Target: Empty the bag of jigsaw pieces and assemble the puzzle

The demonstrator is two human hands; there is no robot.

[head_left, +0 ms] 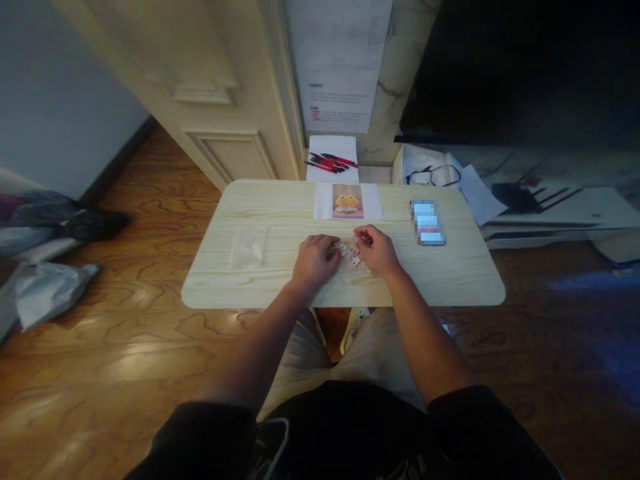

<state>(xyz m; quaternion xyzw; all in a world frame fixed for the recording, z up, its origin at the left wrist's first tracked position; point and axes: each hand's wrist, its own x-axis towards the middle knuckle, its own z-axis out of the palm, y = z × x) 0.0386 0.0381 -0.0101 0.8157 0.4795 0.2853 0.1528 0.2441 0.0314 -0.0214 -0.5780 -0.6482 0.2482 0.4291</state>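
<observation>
Small pale and pinkish pieces that look like jigsaw pieces (354, 256) lie in a loose heap near the middle of the light wooden table (280, 287). At the left edge of the heap rests my left hand (315, 259), its fingers bent and its thumb apart, touching the pieces. My right hand (379, 249) is over the heap's right side, with thumb and forefinger pinched together; what is between them is too small to make out. Just beyond the hands lies a white sheet with a printed picture of a yellow toy figure (348, 202).
A clear plastic bag (249, 247) lies on the table's left part, and a phone (427, 223) with a blurred screen on the right. Red and black pens (331, 163) sit on white paper behind the table. A large dark screen (525, 73) stands at the right back.
</observation>
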